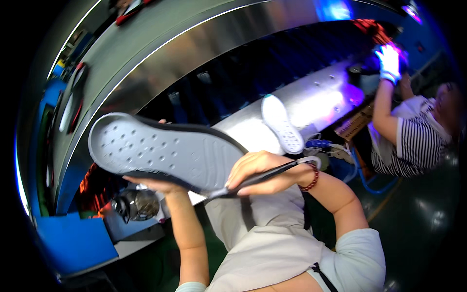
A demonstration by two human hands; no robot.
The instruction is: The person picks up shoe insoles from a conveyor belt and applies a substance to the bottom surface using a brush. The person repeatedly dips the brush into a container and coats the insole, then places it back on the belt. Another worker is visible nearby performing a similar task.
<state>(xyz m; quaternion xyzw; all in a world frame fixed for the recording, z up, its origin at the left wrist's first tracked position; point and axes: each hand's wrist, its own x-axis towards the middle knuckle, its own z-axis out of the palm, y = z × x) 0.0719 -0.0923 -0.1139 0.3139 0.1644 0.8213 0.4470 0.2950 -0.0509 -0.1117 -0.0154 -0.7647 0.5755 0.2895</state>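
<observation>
Grey sole [160, 146] held from beneath in left grip [158, 185]; right grip [260, 163] closed around black tool [268, 175] at sole's near edge. Work appears underway, unfinished; pale sole [281, 121], right of grey sole, status undetermined.

Pale short sleeves [362, 258], a beige apron [272, 246] and a red bracelet [314, 179] are worn.

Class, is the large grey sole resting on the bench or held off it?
Held off the bench: the left hand supports the grey sole from underneath, showing at both long edges.
</observation>
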